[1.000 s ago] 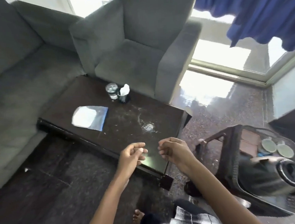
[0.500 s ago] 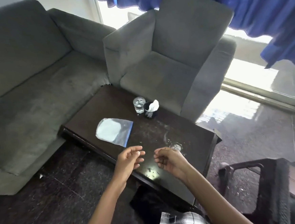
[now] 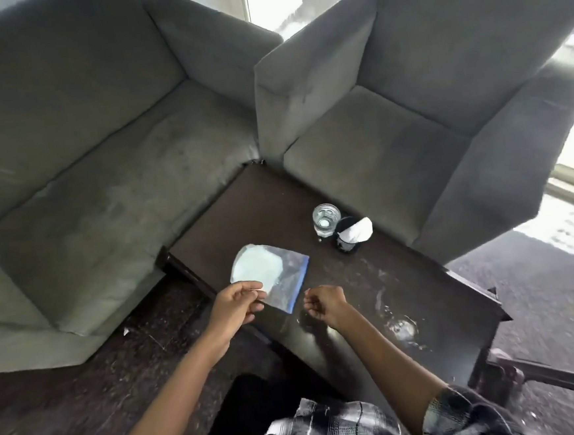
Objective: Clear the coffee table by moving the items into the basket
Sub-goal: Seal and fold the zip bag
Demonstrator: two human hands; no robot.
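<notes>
On the dark coffee table (image 3: 436,295) lies a clear plastic bag (image 3: 276,273) with white contents and a blue edge. Farther back stand a drinking glass (image 3: 326,218) and, touching it, a black cup with white tissue (image 3: 351,234). My left hand (image 3: 236,307) sits at the bag's near left corner, fingers curled, thumb against the forefinger. The hand hides that corner, so a grip on the bag is unclear. My right hand (image 3: 323,304) hovers over the table's near edge, curled and holding nothing. No basket shows in this view.
A grey sofa (image 3: 87,185) runs along the table's left side, and a grey armchair (image 3: 409,132) stands behind it. A whitish wet smear (image 3: 402,328) marks the table's right part. A dark furniture leg (image 3: 552,380) crosses the floor at lower right.
The view has swung left, and the dark basket with the kettle has left the frame. My left hand has reached forward to the bag's corner. My right hand has curled tighter.
</notes>
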